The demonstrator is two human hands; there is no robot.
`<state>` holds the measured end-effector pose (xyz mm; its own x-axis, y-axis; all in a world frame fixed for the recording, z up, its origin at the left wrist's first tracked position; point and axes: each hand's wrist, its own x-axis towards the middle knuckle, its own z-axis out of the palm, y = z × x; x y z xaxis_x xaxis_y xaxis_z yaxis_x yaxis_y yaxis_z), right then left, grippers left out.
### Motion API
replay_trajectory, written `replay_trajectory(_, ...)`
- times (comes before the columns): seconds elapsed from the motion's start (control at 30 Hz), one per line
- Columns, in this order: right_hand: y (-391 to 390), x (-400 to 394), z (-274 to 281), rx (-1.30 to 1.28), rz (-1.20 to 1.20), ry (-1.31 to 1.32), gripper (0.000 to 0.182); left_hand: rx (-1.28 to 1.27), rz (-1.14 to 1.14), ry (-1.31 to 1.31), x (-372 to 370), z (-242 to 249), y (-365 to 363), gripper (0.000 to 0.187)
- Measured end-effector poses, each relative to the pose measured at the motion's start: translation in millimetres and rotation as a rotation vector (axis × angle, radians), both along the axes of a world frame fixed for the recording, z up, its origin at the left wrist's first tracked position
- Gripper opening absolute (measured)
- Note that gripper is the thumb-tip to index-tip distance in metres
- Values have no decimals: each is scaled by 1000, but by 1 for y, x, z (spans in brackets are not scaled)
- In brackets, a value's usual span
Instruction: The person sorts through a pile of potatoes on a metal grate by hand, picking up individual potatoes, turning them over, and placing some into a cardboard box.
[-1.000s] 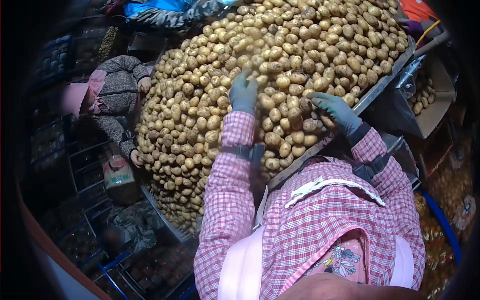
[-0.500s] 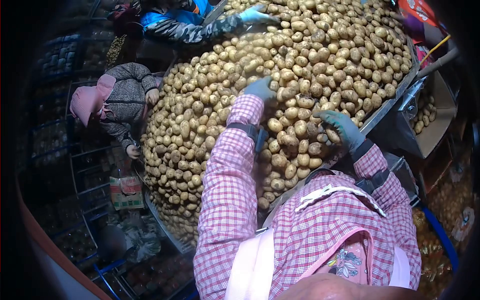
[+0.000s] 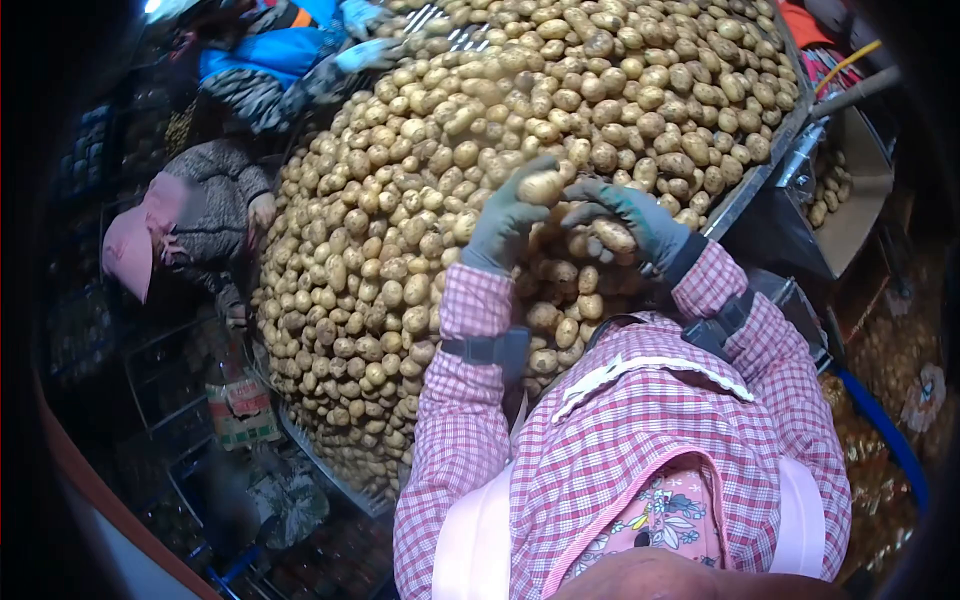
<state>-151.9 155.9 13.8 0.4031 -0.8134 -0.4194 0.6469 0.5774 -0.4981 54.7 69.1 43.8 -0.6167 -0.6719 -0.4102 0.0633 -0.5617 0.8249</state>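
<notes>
My left hand (image 3: 503,222), in a grey-green glove, is closed around a pale potato (image 3: 541,188), its thumb and fingers on either side. Just to its right, my right hand (image 3: 640,222), gloved too, curls its fingers round another potato (image 3: 613,236). Both hands are close together over the near part of a large potato heap (image 3: 400,215). Part of the heap right under the hands lies in shadow.
A metal rim (image 3: 765,175) borders the heap on the right, with an open cardboard box (image 3: 860,215) of potatoes beyond it. A person in a pink hat (image 3: 140,230) works at the left edge. Another person's gloved hand (image 3: 365,55) reaches in at top left.
My hands have come together and up from the heap, now each with a potato. The left one has turned upright. The camera view has shifted slightly, and the top-left co-worker's arm has drawn back.
</notes>
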Motion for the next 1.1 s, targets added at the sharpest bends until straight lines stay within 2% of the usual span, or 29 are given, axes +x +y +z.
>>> replay_trajectory(0.03, 0, 3, 5, 66, 5, -83, 39, -33, -91, -62, -8, 3, 8, 75)
replay_trajectory(0.07, 3, 8, 5, 95, -94, -92, 36, -136, -165, -116, -11, 1, 14, 77)
replay_trajectory(0.1, 4, 2, -9, 61, -29, 37, 38, -243, -234, -170, -14, -1, 20, 79)
replay_trajectory(0.13, 3, 3, -20, -60, -119, 156, 35, -351, -298, -222, -18, -2, 25, 82)
replay_trajectory(0.2, 7, -13, -32, -405, -184, 415, 34, -270, -300, -140, -17, 10, 23, 82)
replay_trajectory(0.23, 14, -33, -27, -434, -179, 502, 31, -371, -263, -200, -10, 4, 20, 77)
replay_trajectory(0.27, 22, -54, -21, -462, -175, 590, 31, -319, -204, -273, -2, 2, 18, 72)
replay_trajectory(0.33, 39, -104, 13, -186, -258, 653, 26, -284, -70, -413, 24, -1, 15, 61)
replay_trajectory(0.43, 84, -205, 27, -26, -637, 970, 36, -353, 159, -621, 78, 0, 22, 45)
replay_trajectory(0.47, 99, -250, 7, 1, -678, 852, 38, -451, 186, -706, 108, -15, 18, 43)
replay_trajectory(0.53, 129, -353, -41, -63, -741, 824, 41, -632, 238, -887, 155, -32, 16, 40)
replay_trajectory(0.57, 134, -396, -60, -158, -767, 909, 42, -713, 261, -986, 174, -31, 18, 39)
replay_trajectory(0.63, 145, -478, -101, -204, -798, 1308, 44, -855, 235, -1249, 199, -15, 28, 38)
replay_trajectory(0.7, 139, -524, -126, -215, -812, 1127, 45, -973, 122, -1544, 190, 3, 35, 38)
replay_trajectory(0.77, 128, -558, -139, -220, -824, 962, 46, -914, -23, -1666, 183, -4, 42, 46)
replay_trajectory(0.8, 125, -561, -145, -215, -831, 880, 46, -924, -78, -1713, 173, -5, 44, 50)
replay_trajectory(0.83, 106, -484, -109, -110, -831, 866, 47, -937, -135, -1757, 161, -7, 44, 54)
replay_trajectory(0.9, 72, -342, -41, -103, -711, 1061, 45, -975, -82, -1766, 145, -17, 39, 57)
replay_trajectory(0.93, 61, -316, -43, -159, -636, 1002, 44, -996, -54, -1769, 136, -22, 37, 59)
replay_trajectory(1.03, 25, -233, -40, -187, -432, 891, 39, -927, 85, -1510, 107, -37, 41, 50)
replay_trajectory(1.1, 14, -181, -20, -254, -340, 847, 38, -795, -62, -1386, 82, -28, 56, 43)
